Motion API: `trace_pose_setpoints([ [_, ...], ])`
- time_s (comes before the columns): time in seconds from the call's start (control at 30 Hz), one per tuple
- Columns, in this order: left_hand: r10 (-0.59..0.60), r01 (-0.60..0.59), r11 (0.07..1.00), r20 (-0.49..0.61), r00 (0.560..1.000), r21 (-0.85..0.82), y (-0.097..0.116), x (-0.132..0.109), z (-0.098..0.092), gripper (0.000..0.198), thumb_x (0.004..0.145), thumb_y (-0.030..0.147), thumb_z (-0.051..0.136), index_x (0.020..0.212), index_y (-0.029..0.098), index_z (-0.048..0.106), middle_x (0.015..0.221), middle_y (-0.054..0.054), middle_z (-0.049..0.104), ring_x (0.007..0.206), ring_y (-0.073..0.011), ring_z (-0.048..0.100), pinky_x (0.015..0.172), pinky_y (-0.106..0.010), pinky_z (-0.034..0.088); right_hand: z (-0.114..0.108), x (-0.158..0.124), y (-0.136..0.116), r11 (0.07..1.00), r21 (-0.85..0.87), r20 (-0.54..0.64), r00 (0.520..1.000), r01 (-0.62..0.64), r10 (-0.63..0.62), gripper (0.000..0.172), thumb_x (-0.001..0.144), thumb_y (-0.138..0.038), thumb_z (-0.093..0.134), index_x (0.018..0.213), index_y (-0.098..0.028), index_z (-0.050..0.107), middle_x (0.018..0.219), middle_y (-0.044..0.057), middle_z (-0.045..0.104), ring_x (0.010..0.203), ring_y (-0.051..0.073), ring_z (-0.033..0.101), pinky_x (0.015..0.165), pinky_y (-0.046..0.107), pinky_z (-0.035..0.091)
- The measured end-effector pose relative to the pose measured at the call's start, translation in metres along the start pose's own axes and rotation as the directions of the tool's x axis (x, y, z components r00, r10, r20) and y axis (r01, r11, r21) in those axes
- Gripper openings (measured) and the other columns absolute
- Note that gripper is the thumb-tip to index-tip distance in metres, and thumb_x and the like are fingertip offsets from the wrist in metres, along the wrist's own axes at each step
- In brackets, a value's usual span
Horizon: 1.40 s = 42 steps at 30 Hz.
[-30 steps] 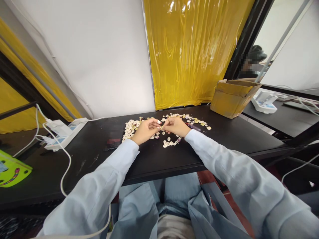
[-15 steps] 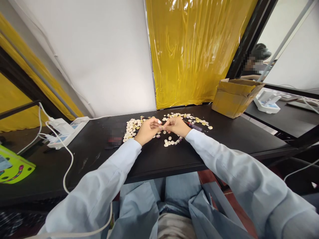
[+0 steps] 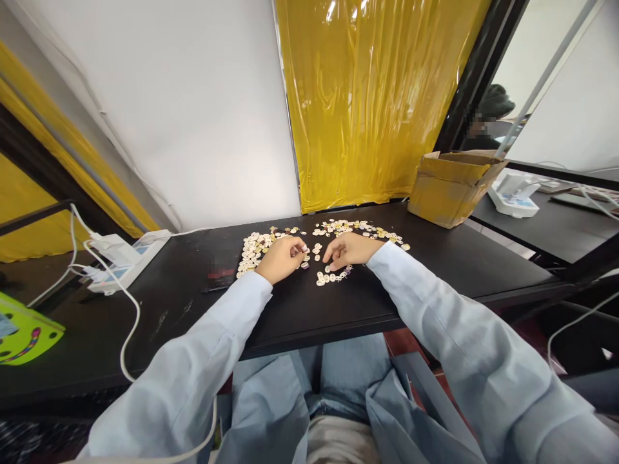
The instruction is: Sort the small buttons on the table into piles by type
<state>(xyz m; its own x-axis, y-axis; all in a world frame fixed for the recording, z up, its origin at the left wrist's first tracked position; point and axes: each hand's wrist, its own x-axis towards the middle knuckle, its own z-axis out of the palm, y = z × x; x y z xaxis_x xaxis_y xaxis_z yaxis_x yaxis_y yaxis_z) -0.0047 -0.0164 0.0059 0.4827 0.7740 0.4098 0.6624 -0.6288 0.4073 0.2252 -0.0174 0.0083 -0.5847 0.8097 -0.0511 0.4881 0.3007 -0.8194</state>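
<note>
My left hand point(image 3: 281, 260) is closed, its fingertips curled together beside a pile of cream, oval, button-like pieces point(image 3: 250, 251). Something white shows at those fingertips, too small to make out. Across a small gap, my right hand point(image 3: 351, 250) hovers low with thumb and forefinger apart, pointing down over a short curved row of similar pieces point(image 3: 327, 278). Between the hands lie a few loose pieces point(image 3: 316, 249). A larger scatter of cream and yellowish pieces point(image 3: 343, 225) spreads behind my right hand, which partly hides it.
On the black table point(image 3: 290, 316), a dark blurred flat object point(image 3: 219, 277) lies left of the pile. Further left are a white power strip point(image 3: 128, 261) with cables and a bright green object point(image 3: 29, 328). A cardboard box point(image 3: 452, 190) stands back right; beyond it sits a person point(image 3: 491, 116).
My hands were together, fingertips meeting over the pieces; now they are apart. My right hand has moved right and opened its fingers. The purple-handled tool behind it is now hidden.
</note>
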Motion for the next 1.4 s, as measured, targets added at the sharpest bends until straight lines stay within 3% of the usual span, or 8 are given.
trace_pose_setpoints([
  [0.23, 0.067, -0.066, 0.994, 0.003, 0.998, -0.084, 0.008, -0.001, -0.001, 0.013, 0.073, 0.015, 0.055, 0.080, 0.017, 0.066, 0.075, -0.002, 0.063, 0.064, -0.0132, 0.055, 0.062, -0.026, 0.043, 0.006, 0.001, -0.002, 0.998, -0.061, -0.020, 1.000, 0.017, -0.018, 0.018, 0.060, -0.026, 0.075, 0.071, -0.013, 0.069, 0.058, 0.000, 0.064, 0.053, 0.010, 0.056, 0.052, 0.022, 0.043],
  [0.4, -0.006, 0.061, 0.910, 0.134, 0.991, -0.411, 0.017, -0.003, 0.006, 0.017, 0.078, 0.027, 0.061, 0.090, 0.016, 0.064, 0.076, -0.003, 0.067, 0.066, -0.0144, 0.062, 0.063, -0.026, 0.049, 0.007, 0.005, -0.001, 0.994, 0.027, -0.187, 0.978, 0.103, -0.096, 0.019, 0.061, -0.026, 0.075, 0.070, -0.013, 0.065, 0.064, 0.001, 0.066, 0.059, 0.011, 0.059, 0.059, 0.024, 0.047],
  [0.53, -0.033, 0.097, 0.790, 0.115, 0.993, -0.606, 0.018, -0.001, 0.011, 0.027, 0.074, 0.035, 0.069, 0.090, 0.015, 0.062, 0.083, -0.006, 0.069, 0.076, -0.0176, 0.066, 0.066, -0.028, 0.052, 0.012, 0.009, -0.004, 0.967, 0.168, -0.304, 0.943, 0.191, -0.133, 0.026, 0.059, -0.030, 0.078, 0.071, -0.014, 0.061, 0.066, 0.001, 0.066, 0.058, 0.011, 0.058, 0.056, 0.024, 0.047],
  [0.7, -0.078, 0.070, 0.784, 0.015, 0.997, -0.617, 0.013, 0.003, 0.012, 0.025, 0.072, 0.035, 0.071, 0.086, 0.015, 0.065, 0.085, -0.006, 0.069, 0.075, -0.0162, 0.065, 0.072, -0.029, 0.052, 0.008, 0.006, -0.006, 0.971, 0.195, -0.277, 0.957, 0.139, -0.081, 0.025, 0.057, -0.027, 0.079, 0.073, -0.014, 0.063, 0.067, 0.002, 0.066, 0.060, 0.013, 0.060, 0.055, 0.024, 0.048],
  [0.9, -0.198, 0.148, 0.812, -0.029, 0.980, -0.565, 0.008, 0.003, 0.006, 0.018, 0.075, 0.030, 0.065, 0.084, 0.015, 0.070, 0.081, -0.004, 0.070, 0.064, -0.0137, 0.061, 0.061, -0.027, 0.050, -0.013, -0.003, 0.008, 0.982, -0.144, -0.251, 0.964, -0.125, 0.086, 0.024, 0.049, -0.015, 0.081, 0.070, -0.015, 0.070, 0.067, 0.003, 0.069, 0.062, 0.016, 0.064, 0.057, 0.024, 0.049],
  [1.13, -0.278, 0.164, 0.736, -0.073, 0.958, -0.657, 0.005, 0.003, 0.008, 0.025, 0.071, 0.027, 0.071, 0.092, 0.013, 0.068, 0.095, -0.009, 0.070, 0.085, -0.0177, 0.066, 0.079, -0.032, 0.054, -0.014, -0.004, 0.013, 0.976, -0.146, -0.167, 0.976, -0.162, 0.137, 0.017, 0.053, -0.014, 0.078, 0.068, -0.017, 0.072, 0.064, 0.003, 0.070, 0.063, 0.018, 0.065, 0.058, 0.025, 0.049],
  [1.27, -0.311, 0.193, 0.657, -0.030, 0.950, -0.729, 0.005, 0.003, 0.007, 0.032, 0.069, 0.023, 0.072, 0.098, 0.012, 0.062, 0.087, -0.007, 0.068, 0.082, -0.0181, 0.068, 0.077, -0.033, 0.055, -0.013, -0.004, 0.011, 0.961, -0.201, -0.177, 0.972, -0.191, 0.156, 0.012, 0.055, -0.012, 0.076, 0.063, -0.017, 0.068, 0.061, 0.001, 0.068, 0.061, 0.016, 0.063, 0.056, 0.024, 0.046],
  [1.4, -0.303, 0.206, 0.636, 0.005, 0.953, -0.744, 0.007, 0.003, 0.006, 0.030, 0.068, 0.022, 0.073, 0.094, 0.012, 0.061, 0.085, -0.007, 0.067, 0.082, -0.0187, 0.068, 0.075, -0.033, 0.056, -0.010, -0.001, 0.007, 0.980, -0.175, -0.252, 0.966, -0.096, 0.050, 0.013, 0.057, -0.011, 0.075, 0.062, -0.015, 0.064, 0.057, 0.000, 0.063, 0.056, 0.013, 0.058, 0.054, 0.023, 0.045],
])
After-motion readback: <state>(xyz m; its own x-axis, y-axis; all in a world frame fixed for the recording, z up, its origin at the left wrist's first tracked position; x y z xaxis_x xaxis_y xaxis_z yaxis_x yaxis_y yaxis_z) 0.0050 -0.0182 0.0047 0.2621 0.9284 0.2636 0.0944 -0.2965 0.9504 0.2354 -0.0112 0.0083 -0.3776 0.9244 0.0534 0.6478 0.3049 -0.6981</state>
